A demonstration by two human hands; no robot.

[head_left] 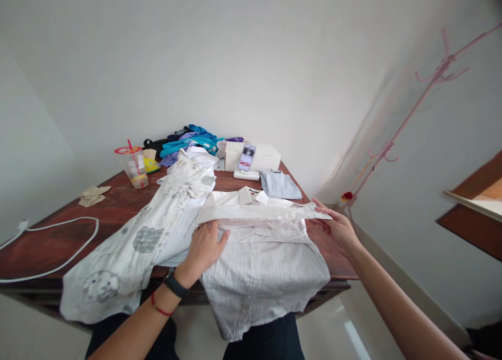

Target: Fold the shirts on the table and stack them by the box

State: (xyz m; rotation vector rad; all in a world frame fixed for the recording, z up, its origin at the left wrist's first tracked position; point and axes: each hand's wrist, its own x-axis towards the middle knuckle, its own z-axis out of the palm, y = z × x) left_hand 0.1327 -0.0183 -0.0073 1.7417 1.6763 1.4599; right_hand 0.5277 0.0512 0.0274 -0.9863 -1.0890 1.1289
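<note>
A pale striped button-up shirt [270, 266] lies collar away from me on the table, its lower part hanging over the front edge. One sleeve [259, 213] is drawn straight across its chest. At the sleeve's right end, my right hand [337, 226] pinches the cuff between thumb and fingers. My left hand [207, 242] rests flat on the shirt's left side, thumb spread, with its fingertips hidden under the sleeve. Left of the shirt lies a white garment with grey animal prints [145, 239], also hanging over the front edge.
A folded light-blue garment [280, 184], a white box [254, 156] and a pile of clothes [192, 145] stand at the back. A plastic cup with a straw [137, 171] and a white cable [78, 220] are on the left. A pink coat rack [411, 103] leans at right.
</note>
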